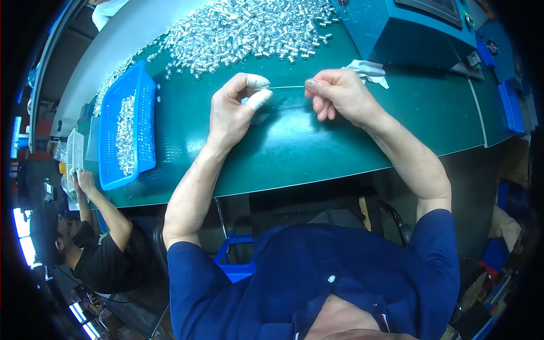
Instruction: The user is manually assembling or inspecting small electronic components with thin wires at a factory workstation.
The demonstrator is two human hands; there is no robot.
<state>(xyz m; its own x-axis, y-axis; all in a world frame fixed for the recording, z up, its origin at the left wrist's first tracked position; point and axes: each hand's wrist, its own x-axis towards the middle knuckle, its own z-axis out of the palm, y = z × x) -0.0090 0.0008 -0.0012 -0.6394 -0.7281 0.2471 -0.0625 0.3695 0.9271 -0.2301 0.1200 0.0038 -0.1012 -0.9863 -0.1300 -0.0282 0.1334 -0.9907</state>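
Note:
My left hand (231,116) has white coverings on its thumb and forefinger. Those two tips are pinched together around something too small to make out. A thin, pale, straight rod (288,87) runs from these fingertips across to my right hand (340,97). Its right end is gripped between my bare right thumb and forefinger, the other fingers loosely curled. Both hands are held over the green tabletop (294,147). Beyond them spreads a large heap of small, shiny metal cylinders (243,31).
A blue perforated basket (144,122) at the left holds more small metal parts (126,136). A teal machine (413,39) stands at the back right, with a crumpled white cloth (369,72) before it. Another person (107,255) works at the far left.

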